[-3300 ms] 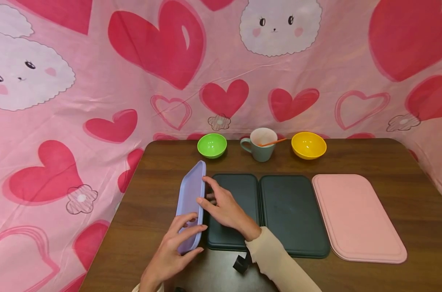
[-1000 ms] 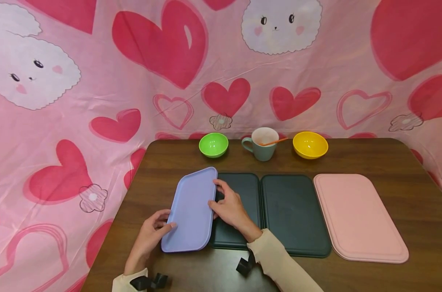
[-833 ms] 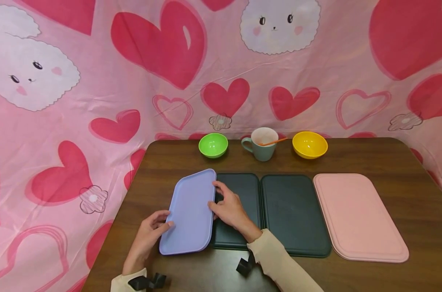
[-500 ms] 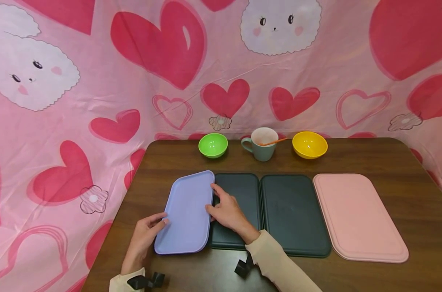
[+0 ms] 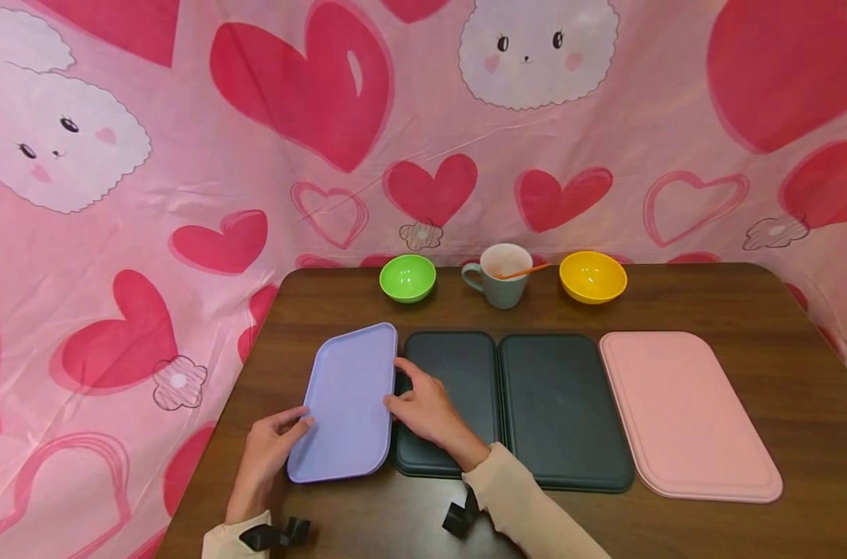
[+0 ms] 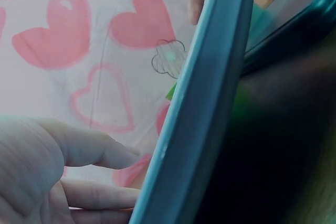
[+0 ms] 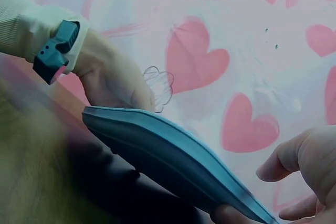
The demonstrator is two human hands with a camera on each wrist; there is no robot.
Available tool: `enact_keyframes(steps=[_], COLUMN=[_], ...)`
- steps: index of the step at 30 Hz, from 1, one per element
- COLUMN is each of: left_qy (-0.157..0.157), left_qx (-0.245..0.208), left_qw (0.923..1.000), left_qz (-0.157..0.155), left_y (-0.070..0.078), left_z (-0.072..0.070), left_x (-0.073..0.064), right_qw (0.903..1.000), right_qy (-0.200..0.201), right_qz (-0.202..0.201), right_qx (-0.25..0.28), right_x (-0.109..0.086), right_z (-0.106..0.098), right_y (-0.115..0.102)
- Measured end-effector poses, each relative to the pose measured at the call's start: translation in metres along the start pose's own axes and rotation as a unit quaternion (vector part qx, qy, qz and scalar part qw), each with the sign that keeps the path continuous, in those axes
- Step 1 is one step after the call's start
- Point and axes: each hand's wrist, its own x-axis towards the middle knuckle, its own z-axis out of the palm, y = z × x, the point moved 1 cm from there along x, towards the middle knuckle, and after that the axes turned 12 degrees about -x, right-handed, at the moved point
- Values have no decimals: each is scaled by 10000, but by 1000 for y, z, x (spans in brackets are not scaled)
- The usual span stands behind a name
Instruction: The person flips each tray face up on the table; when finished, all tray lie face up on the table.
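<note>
A shallow lavender tray [image 5: 342, 404] is held between both hands at the left of the table, its open face up and turned towards the head camera. My left hand [image 5: 265, 454] grips its left rim near the lower corner, thumb over the edge. On the opposite long side, my right hand [image 5: 426, 404] pinches the rim between thumb and fingers. Both wrist views show the tray [image 7: 157, 140] almost edge-on, raised off the table with dark shadow beneath. Beside it lie two dark green trays [image 5: 451, 442] [image 5: 563, 411], apparently face down, partly covered by my right hand.
A pink tray-like board [image 5: 689, 415] lies flat at the right. Along the back edge stand a green bowl [image 5: 407, 279], a grey-green mug [image 5: 503, 289] with an orange stick [image 5: 524, 272] in it, and a yellow bowl [image 5: 593, 278]. A pink heart-print cloth [image 5: 423, 116] hangs behind.
The lavender tray has swung from nearly upright to a flatter tilt, then shifted left with both hands. The left hand has moved from its front end to its left rim.
</note>
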Motion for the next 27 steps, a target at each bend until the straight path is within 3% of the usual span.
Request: enact_keyframes(steps=[7, 17, 27], left_qy=[147, 317, 480], left_qx=[485, 699, 922], left_qw=[9987, 9970, 9945], left_qz=[24, 2, 145], left_y=[0, -6, -9], left_z=[-10, -21, -30], left_x=[2, 8, 16], right_qw=[9994, 9964, 9998], right_qy=[-146, -86, -164], right_qz=[-48, -186, 54], right_qx=[-314, -819, -139], right_x=[-2, 2, 6], right_z=[11, 26, 37], right_y=[-6, -11, -14])
